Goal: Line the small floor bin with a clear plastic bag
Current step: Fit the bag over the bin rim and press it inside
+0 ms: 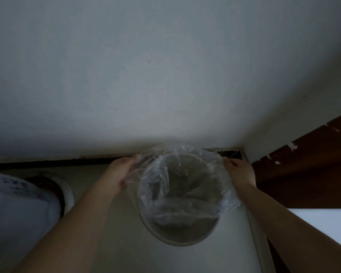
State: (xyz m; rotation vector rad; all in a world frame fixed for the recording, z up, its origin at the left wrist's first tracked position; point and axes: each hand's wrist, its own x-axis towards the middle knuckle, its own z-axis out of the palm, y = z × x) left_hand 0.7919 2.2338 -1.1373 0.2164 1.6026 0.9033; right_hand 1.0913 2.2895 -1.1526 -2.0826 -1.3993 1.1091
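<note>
Between them, the left hand (120,172) and right hand (241,170) each pinch the bag (163,174) stretched over the bin (177,238).

A dimly lit room corner is shown from above. A plain pale grey painted wall (165,66) fills the upper part. A dark skirting strip (47,163) is seen along its base, above a pale smooth floor (110,243). A dark brown wooden panel with chipped patches (307,164) is set at the right.
</note>
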